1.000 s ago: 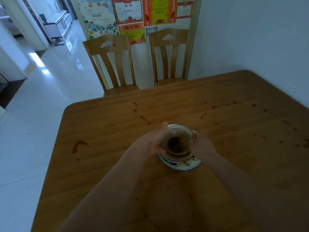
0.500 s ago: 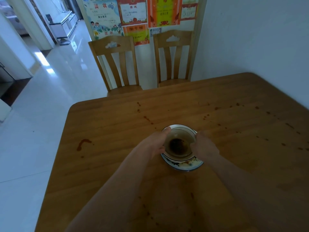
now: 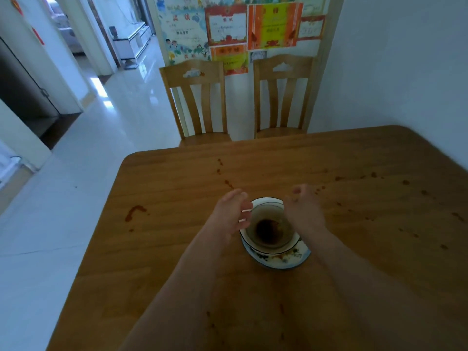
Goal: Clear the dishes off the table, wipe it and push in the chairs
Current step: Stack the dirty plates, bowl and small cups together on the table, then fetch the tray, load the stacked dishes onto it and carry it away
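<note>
Both hands are off the dishes now: half a second ago they were clasped on either side of the glass bowl, and here they sit lifted over it with nothing in them. The left hand (image 3: 234, 211) hovers at the bowl's left edge, fingers loosely curled and relaxed; the right hand (image 3: 302, 207) is over the right edge, its fingers reaching toward the far side of the desk, blurred at the tips. The glass bowl (image 3: 269, 228), with a dark brown residue at its bottom, sits inside a white bowl (image 3: 253, 206), and that stack rests on a plate (image 3: 291, 259) smeared with food scraps, all in the middle of the wooden desk (image 3: 177, 249), same spot as before. Sauce stains (image 3: 134, 212) and small drips dot the wood to the left and across the right side. The view has tipped up since a second ago, showing more of the two chairs (image 3: 200, 102) at the far edge, backed by colourful certificates (image 3: 274, 25) on the wall.
</note>
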The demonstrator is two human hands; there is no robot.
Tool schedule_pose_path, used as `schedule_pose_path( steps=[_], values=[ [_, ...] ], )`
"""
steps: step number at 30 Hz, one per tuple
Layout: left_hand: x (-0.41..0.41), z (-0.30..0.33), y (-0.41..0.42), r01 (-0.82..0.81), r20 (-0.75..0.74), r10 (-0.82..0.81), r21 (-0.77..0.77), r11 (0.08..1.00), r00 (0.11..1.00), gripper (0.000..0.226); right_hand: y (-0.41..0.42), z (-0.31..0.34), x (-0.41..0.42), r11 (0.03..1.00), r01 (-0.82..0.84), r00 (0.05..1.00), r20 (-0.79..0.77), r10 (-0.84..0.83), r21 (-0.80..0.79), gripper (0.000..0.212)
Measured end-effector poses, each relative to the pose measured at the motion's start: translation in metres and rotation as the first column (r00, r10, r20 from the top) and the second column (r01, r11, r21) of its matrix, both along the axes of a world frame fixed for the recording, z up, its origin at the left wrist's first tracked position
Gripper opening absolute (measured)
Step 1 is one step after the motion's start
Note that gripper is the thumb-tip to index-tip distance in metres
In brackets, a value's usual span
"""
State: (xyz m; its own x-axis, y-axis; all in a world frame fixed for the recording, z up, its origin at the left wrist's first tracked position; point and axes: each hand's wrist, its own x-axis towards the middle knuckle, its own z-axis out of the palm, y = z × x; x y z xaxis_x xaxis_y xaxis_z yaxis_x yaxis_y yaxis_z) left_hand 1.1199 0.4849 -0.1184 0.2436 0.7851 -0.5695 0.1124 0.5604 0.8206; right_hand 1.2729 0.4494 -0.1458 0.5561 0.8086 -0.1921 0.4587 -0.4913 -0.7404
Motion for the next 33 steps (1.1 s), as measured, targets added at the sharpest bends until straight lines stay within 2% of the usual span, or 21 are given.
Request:
schedule_pose_path(
  steps=[3, 6, 10, 17, 24, 33],
  values=[
    [-0.004, 0.000, -0.003, -0.136, 0.125, 0.147, -0.093, 0.986, 0.981, 0.025, 0.010, 0.003, -0.012, 0.987, 0.129, 0.940, -0.330, -0.091, 0.095, 0.027],
    [-0.013, -0.002, -0.007, -0.253, 0.187, 0.274, -0.130, 0.959, 0.943, 0.024, 0.014, 0.008, -0.030, 0.979, 0.150, 0.863, -0.500, -0.063, 0.135, 0.021],
    [-0.040, 0.004, -0.007, -0.396, 0.256, 0.419, -0.140, 0.908, 0.871, 0.030, 0.016, 0.021, -0.051, 0.978, 0.115, 0.829, -0.559, 0.002, 0.175, 0.015],
    [-0.102, 0.026, 0.005, -0.503, 0.376, 0.508, -0.118, 0.856, 0.775, 0.029, 0.020, 0.042, -0.091, 0.964, 0.119, 0.795, -0.604, 0.051, 0.238, 0.015],
    [-0.181, 0.041, 0.028, -0.490, 0.477, 0.471, -0.094, 0.867, 0.742, 0.029, 0.032, 0.061, -0.168, 0.943, 0.135, 0.796, -0.600, 0.080, 0.303, 0.016],
    [-0.310, 0.051, 0.052, -0.405, 0.503, 0.401, -0.106, 0.908, 0.766, 0.023, 0.025, 0.065, -0.286, 0.882, 0.351, 0.710, -0.703, -0.032, 0.314, 0.016]
  ],
)
